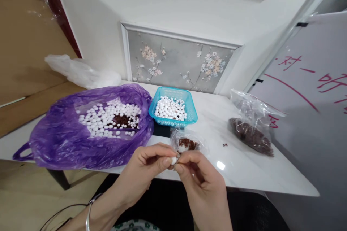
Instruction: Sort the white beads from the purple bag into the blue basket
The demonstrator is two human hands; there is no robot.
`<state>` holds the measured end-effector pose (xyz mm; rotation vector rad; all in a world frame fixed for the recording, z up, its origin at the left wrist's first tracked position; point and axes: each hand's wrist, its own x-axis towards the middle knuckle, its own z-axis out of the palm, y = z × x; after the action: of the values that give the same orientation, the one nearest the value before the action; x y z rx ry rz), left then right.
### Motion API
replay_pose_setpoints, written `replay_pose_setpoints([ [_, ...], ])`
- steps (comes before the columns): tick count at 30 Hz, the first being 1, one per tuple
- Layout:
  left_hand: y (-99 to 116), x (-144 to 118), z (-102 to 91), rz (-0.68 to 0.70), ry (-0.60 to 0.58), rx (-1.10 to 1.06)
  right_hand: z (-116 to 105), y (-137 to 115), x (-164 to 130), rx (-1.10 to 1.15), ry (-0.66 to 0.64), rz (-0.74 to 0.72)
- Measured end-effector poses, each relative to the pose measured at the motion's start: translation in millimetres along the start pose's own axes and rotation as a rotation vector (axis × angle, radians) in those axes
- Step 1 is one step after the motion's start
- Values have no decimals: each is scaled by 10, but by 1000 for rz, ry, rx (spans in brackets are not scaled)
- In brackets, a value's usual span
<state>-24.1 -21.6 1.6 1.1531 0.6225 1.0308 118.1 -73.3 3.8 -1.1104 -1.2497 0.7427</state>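
Small white round seed (174,160), pinched between left hand (146,173) and right hand (202,184) fingertips before the turquoise plastic basket (173,110): peeling step, next needing a finger-pull.

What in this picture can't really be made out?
- The small white piece pinched between the left hand and right hand: mostly covered by fingertips.
- Contents of the small clear bag: too small and blurred, only reddish bits and something white.
- Red writing on the whiteboard: cut off by the right edge.
- Dark object under the blue basket: hidden by the basket.
- Bottom of the purple bag: hidden by its folds.
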Motion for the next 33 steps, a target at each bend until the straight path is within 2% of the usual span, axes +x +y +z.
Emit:
replay_pose_setpoints([
  [7, -12, -25, 9, 27, -14, 48, -23, 41, 12, 133, -20, 101],
  [14, -31, -11, -10, 42, 0, 87, -7, 68, 8, 155, -34, 177],
  [17, -61, 14, 4, -11, 21, 49, 13, 79, 33, 155, -37, 200],
  [20, -81, 31, 40, -146, 50, -146, -23, 75, 60, 145, -48, 198],
  [22, -82, 34, 58, -212, 65, -277, -96, 75, 69, 74, -20, 177],
  [25, -73, 33, 46, -228, 78, -348, -254, 113, 80, -97, 51, 123],
  [29, -56, 45, -20, -173, 128, -226, -427, 235, 123, -368, 118, 62],
  [33, -42, 68, -96, -143, 194, -151, -446, 362, 191, -644, 38, -30],
])
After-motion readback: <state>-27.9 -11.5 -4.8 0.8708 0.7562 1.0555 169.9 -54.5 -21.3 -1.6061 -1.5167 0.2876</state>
